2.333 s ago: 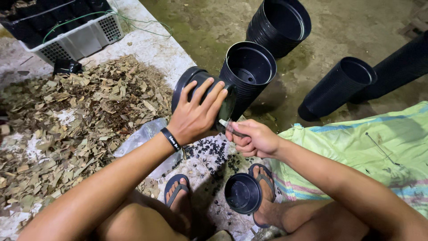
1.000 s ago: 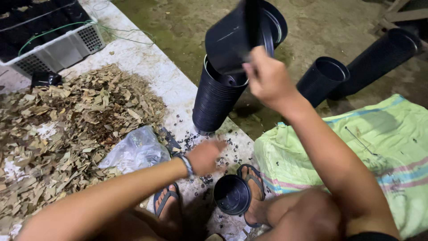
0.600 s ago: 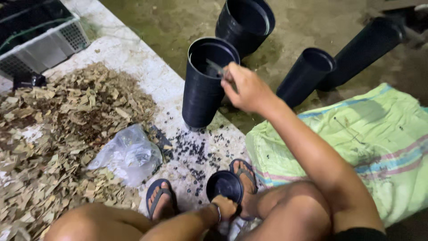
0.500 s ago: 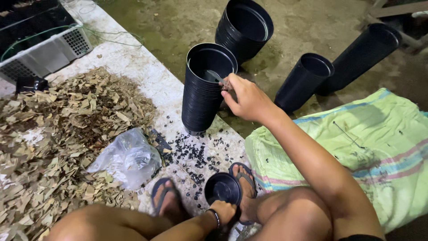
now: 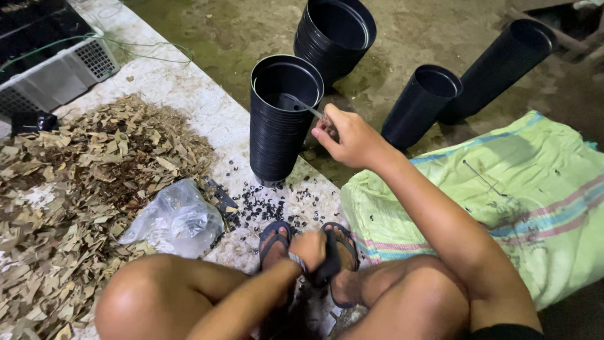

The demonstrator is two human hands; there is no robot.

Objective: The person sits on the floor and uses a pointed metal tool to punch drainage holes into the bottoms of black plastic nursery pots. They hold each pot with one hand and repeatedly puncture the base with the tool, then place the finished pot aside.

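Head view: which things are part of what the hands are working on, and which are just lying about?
In hand:
right hand with thin tool in near pot stack
left hand gripping single black pot

Lying about:
dry leaf pile
plastic bag
green sack
crate
other pot stacks

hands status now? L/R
Left hand: closed on a black pot between the feet.
Right hand: closed on a thin metal tool.

An outdoor plant-nursery work spot: stacked black pots (image 5: 277,119), dry leaf litter (image 5: 82,189), bare ground.
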